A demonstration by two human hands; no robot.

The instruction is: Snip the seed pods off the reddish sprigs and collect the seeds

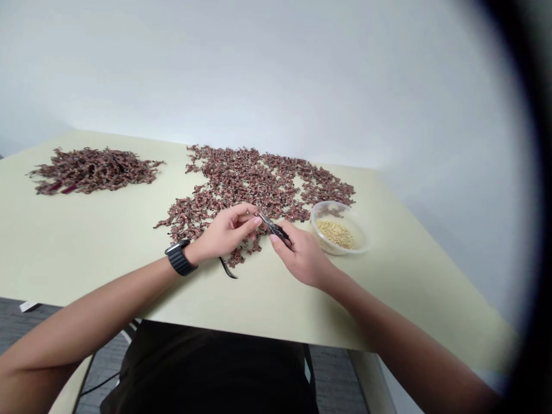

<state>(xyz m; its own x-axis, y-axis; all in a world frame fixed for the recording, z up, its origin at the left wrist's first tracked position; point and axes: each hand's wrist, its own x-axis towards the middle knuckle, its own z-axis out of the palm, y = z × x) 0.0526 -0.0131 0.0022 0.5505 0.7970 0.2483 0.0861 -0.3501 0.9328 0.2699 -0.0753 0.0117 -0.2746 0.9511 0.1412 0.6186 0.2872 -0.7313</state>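
Note:
My right hand (302,253) is closed around the dark handles of a small pair of pliers (278,231), whose metal tip points up and left. The fingertips of my left hand (228,230) are pinched together at that tip; what they hold is too small to make out. Both hands are over the near part of a wide spread of small reddish-brown pieces (241,172). Just beyond my right hand, a clear round bowl (364,244) holds small yellow-gold bits (335,233).
A denser heap of similar brown pieces (97,169) lies at the left of the pale table (107,241), with dark red strips at its front. A curved black tool (227,269) rests below my left wrist. A white wall (259,69) stands behind the table.

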